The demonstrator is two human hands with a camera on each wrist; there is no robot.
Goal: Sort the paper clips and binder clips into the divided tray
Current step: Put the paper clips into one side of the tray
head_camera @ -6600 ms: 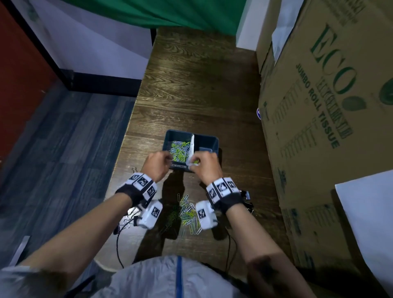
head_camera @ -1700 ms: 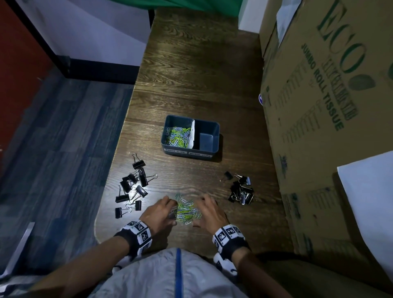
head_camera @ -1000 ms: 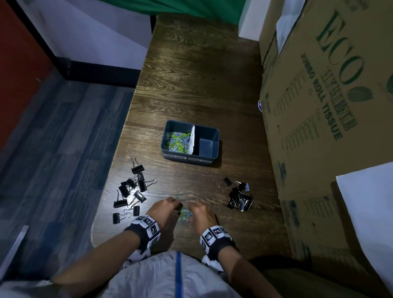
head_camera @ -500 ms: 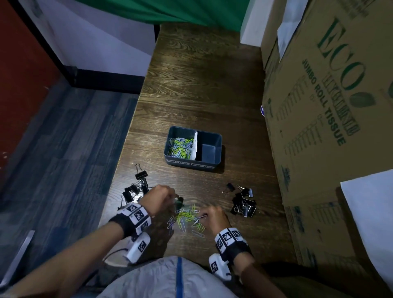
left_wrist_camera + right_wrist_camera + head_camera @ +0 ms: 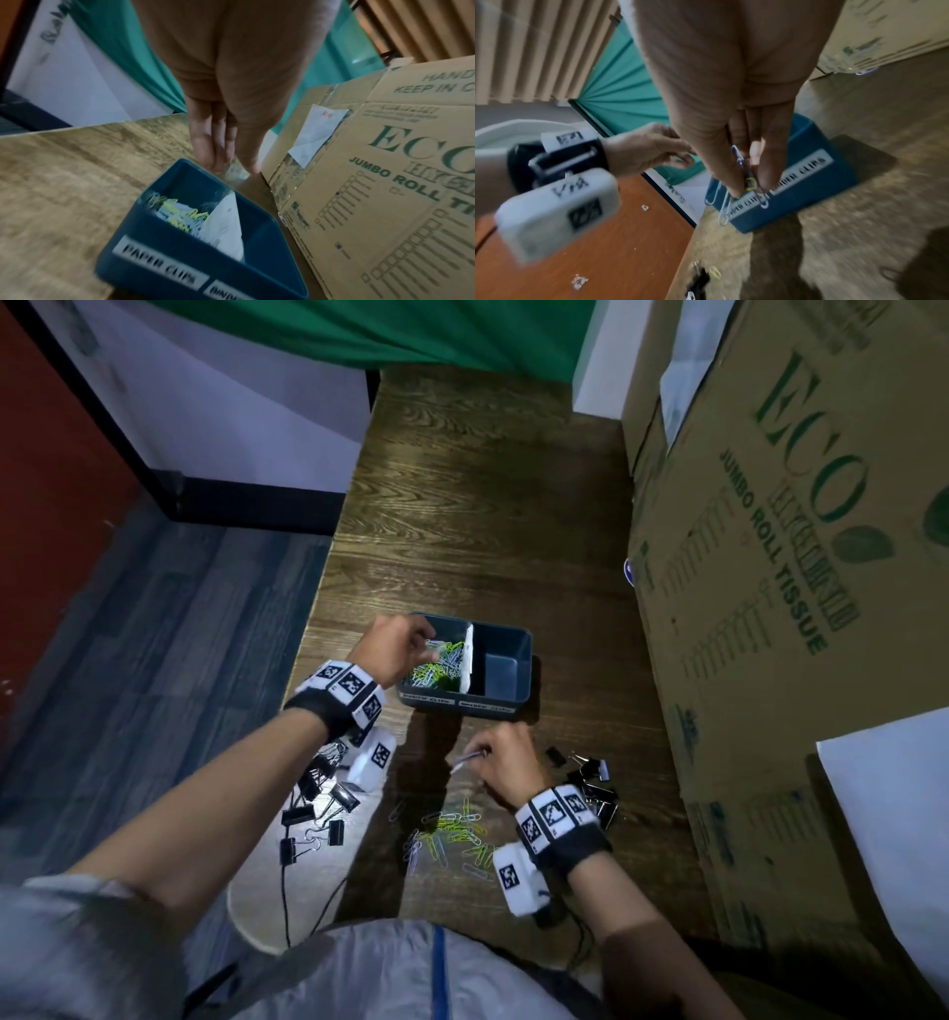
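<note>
Your right grip point(image 5: 506, 757) pinches a dangling bunch of paper clips point(image 5: 725, 209), tray point(image 5: 521, 660) just ahead; loosely hooked ones may drop short; left grip point(image 5: 395, 644) over tray; pinching or apart, cannot tell.

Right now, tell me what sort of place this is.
Probably an office storeroom or back room rather than a proper desk. A big cardboard carton printed JUMBO ROLL TISSUE crowds the right side of the narrow wooden table, and a green curtain hangs at the far end.

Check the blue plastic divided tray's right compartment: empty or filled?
Empty: the right compartment shows bare floor; the tray's coloured wire paper clips lie only left of the white divider.
</note>
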